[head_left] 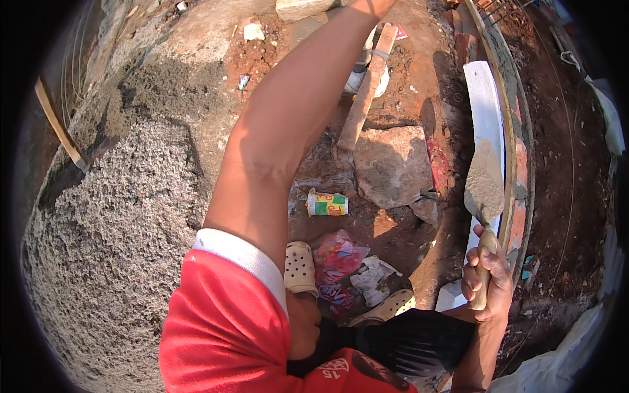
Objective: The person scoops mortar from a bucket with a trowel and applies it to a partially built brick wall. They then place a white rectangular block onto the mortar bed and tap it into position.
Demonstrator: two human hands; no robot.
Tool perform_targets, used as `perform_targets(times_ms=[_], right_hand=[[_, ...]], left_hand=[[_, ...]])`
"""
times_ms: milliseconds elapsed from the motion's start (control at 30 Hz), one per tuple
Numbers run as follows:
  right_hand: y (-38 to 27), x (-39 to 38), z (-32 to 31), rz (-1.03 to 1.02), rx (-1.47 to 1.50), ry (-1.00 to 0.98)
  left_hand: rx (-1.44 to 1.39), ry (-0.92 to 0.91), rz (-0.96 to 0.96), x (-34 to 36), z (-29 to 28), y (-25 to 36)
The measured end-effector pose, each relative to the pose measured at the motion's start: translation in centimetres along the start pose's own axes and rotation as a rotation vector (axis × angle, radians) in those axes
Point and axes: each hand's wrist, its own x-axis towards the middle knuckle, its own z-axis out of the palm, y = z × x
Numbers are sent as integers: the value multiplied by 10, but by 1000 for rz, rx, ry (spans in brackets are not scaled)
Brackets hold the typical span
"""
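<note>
My right hand [497, 275] is closed around the wooden handle of a trowel [485, 183], at the right. A layer of grey mortar covers the trowel's blade, which points away from me. Under the blade, as seen from above, runs a long white strip [482, 88] beside a low brick edge [521, 164] with a wooden board along it. My left arm [268, 147] reaches up across the middle and leaves the picture at the top, so the left hand is out of sight.
A heap of grey mortar [118, 255] fills the left side. Ahead of my feet lie a flat stone [393, 164], a wooden plank [370, 85], a yellow-green cup [327, 203] and a red plastic bag [339, 255]. White sheeting [576, 347] lies at the lower right.
</note>
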Motion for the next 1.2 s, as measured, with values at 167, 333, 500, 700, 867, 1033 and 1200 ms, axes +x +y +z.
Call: perform_targets(times_ms=[167,333,500,700,867,1033,1200], right_hand=[[0,1,-1,6,-13,27],[1,1,-2,10,14,14],[1,-1,-2,1,-4,29],[1,-3,-4,-13,-6,28],[1,-3,-5,-11,-5,33],[2,-3,-3,-12,-3,26],[2,-6,-2,-15,-16,25]], left_hand=[[-153,-127,-7,4,-8,0],[-162,-90,11,-2,-11,15],[70,181,44,-11,2,21],[18,22,-6,-2,2,8],[-40,-68,-24,1,-2,5],[-36,-89,-29,0,-1,5],[-23,-90,-30,-1,-1,5]])
